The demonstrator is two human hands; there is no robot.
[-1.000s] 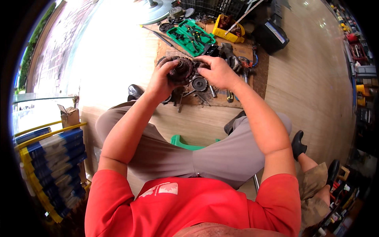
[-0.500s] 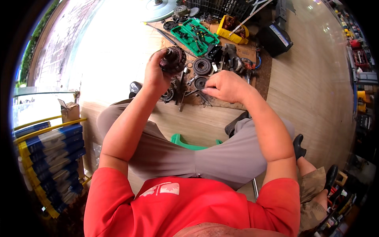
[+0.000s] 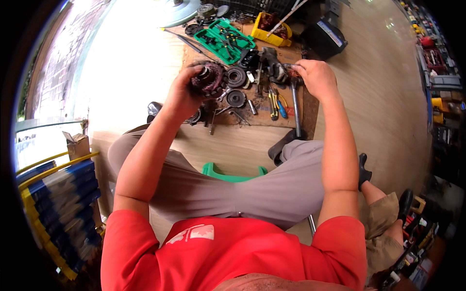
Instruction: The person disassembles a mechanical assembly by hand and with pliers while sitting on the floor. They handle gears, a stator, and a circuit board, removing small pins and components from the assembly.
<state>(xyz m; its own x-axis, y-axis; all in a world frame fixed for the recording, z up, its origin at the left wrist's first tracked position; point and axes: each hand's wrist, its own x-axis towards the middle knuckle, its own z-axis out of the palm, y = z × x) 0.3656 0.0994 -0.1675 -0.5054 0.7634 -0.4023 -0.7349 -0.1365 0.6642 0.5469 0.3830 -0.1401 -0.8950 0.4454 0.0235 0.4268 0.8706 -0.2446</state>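
Observation:
My left hand (image 3: 180, 97) is closed around a dark, greasy alternator rotor (image 3: 211, 80), raised above the left part of the work board, its shaft end toward my thumb. My right hand (image 3: 319, 80) reaches over the board's right side, fingers pinched together beside a small reddish-brown part (image 3: 294, 73). Whether that part is in the pinch I cannot make out. Just below those fingers lies a long metal-handled tool (image 3: 295, 109). Between the hands are a round dark pulley (image 3: 236, 76), a smaller ring-shaped part (image 3: 236, 98) and a dark metal housing (image 3: 274, 68).
A green tool case (image 3: 224, 41) lies open toward the back, beside a yellow bin (image 3: 272, 30) of dark parts. A black battery (image 3: 324, 40) stands back right. Pliers (image 3: 273, 104) and a blue-handled screwdriver (image 3: 282, 109) lie near the front. Another person's leg (image 3: 376, 194) shows at right.
My right hand has moved right and farther away, from over the ring-shaped part to the reddish-brown part, uncovering the pliers and screwdriver. My left hand still holds the rotor, now turned slightly.

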